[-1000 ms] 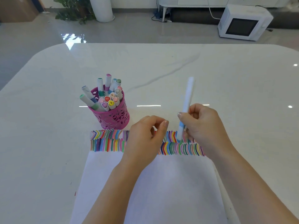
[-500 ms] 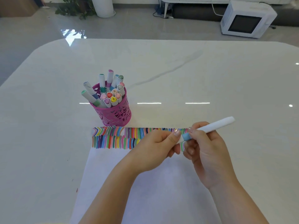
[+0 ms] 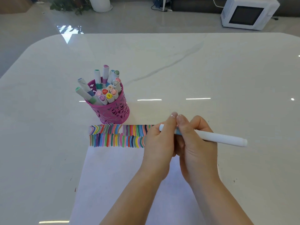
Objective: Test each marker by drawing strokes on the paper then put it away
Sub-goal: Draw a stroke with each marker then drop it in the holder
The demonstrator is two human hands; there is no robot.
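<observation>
A white marker (image 3: 222, 138) with a light blue band lies nearly level across my hands, its long end pointing right. My right hand (image 3: 197, 146) grips its barrel near the blue band. My left hand (image 3: 158, 143) pinches the white cap end at the marker's left tip. Both hands hover over the top edge of the white paper (image 3: 123, 179), which carries two rows of short coloured strokes (image 3: 116, 135). A pink perforated cup (image 3: 112, 111) holding several markers stands just beyond the paper's top left corner.
The white marble table (image 3: 211, 70) stretches wide around the paper. On the floor beyond its far edge sit a white microwave (image 3: 248, 13), a plant (image 3: 68, 4) and a white pot (image 3: 100, 4).
The marker swung from upright on the paper to level in the air. My left hand came up to its tip end and now pinches the cap there. Both hands shifted right.
</observation>
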